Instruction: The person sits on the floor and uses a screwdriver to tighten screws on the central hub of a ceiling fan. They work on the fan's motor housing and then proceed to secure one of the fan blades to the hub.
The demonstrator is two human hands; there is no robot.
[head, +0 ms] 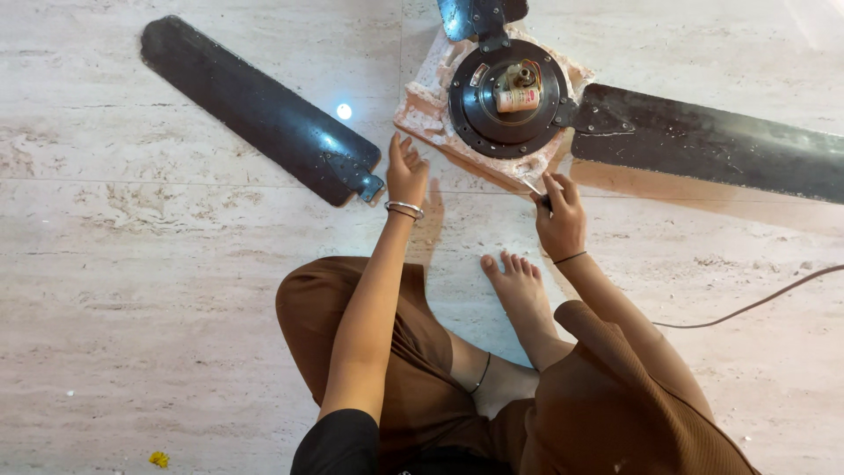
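Gripping a thin screwdriver (538, 192), the right hand (560, 224) could slip off the fan motor (507, 97) just ahead (left hand (406, 174) open, empty), gouging the foam pad (422, 110).

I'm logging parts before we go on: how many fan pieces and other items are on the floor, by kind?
Detached fan blades: 1
Blades attached to the motor: 2
Fan motor housing: 1
Foam pad under the motor: 1
Slim tool in the right hand: 1
Cable: 1
Total: 7
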